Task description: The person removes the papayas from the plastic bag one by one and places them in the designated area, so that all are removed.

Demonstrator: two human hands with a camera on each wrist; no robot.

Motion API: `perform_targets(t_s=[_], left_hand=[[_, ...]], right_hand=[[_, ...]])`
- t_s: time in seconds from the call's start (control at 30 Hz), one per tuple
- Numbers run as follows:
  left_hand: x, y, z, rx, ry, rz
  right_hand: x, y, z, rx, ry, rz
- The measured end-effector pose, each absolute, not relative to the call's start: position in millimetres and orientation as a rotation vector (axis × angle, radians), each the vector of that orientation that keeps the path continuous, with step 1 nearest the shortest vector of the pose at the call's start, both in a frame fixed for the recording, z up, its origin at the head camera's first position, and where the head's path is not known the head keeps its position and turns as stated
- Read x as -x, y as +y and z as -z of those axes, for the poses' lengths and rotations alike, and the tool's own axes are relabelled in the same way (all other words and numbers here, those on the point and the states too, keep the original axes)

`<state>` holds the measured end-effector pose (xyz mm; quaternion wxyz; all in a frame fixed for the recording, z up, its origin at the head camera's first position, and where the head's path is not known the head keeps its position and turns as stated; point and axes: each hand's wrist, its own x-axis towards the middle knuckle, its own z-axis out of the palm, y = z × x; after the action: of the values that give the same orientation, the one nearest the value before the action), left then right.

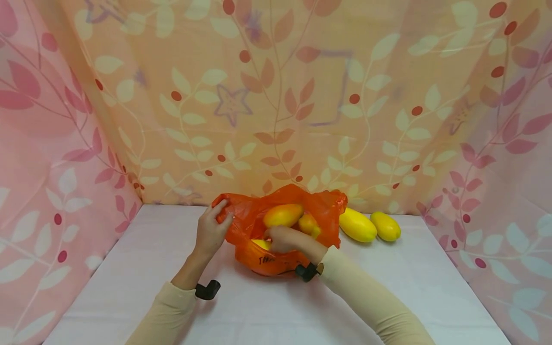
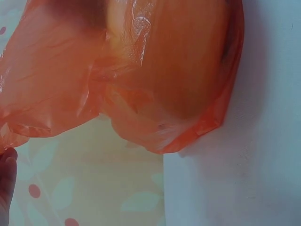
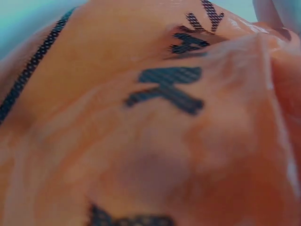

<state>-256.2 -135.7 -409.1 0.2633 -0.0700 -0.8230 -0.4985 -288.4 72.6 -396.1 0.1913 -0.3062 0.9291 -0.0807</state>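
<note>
An orange plastic bag (image 1: pixel 286 266) with dark printed letters sits wide at the mouth on the table. My left hand (image 1: pixel 213 227) pinches its rim at the left, and in the left wrist view those fingers (image 2: pixel 6 181) show at the edge. My right hand (image 1: pixel 282 238) reaches inside over a yellow mango (image 1: pixel 261 244); its fingers are mostly hidden, so I cannot tell whether they grip it. Behind that hand lie another mango (image 1: pixel 282 215) and a third (image 1: pixel 307 223), both within the bag. The right wrist view is filled by the printed orange plastic (image 3: pixel 164 136).
To the right of the bag, a long yellow mango (image 1: pixel 358 225) and a shorter one (image 1: pixel 385 226) lie side by side on the white tabletop (image 1: pixel 142 254). A leaf-patterned cloth (image 1: pixel 276 86) closes off the back, with pink patterned cloth at both sides.
</note>
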Motion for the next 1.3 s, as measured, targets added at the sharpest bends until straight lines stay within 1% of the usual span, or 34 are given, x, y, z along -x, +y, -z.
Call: perform_targets(t_s=[0.37,0.73,1.0,1.17,1.3], left_hand=[[255.5,-135.9,411.7,0.194,-2.228,1.323],[257.3,-134.5,416.1,0.202,-2.196,1.262],[258.0,-136.4,412.4,0.187,-2.224,1.313],[257.2,-137.7,409.6,0.156,-2.255,1.375],[257.2,-138.0,409.9,0.148,-2.251,1.385]], right_hand=[[284.9,62.8,410.9,0.797,2.600,0.194],[281.7,58.1,416.4,0.736,2.623,0.221],[285.9,63.7,409.1,0.691,2.651,0.308],[289.3,68.0,399.2,0.548,2.655,0.443],[290.4,70.8,391.6,0.499,2.672,0.495]])
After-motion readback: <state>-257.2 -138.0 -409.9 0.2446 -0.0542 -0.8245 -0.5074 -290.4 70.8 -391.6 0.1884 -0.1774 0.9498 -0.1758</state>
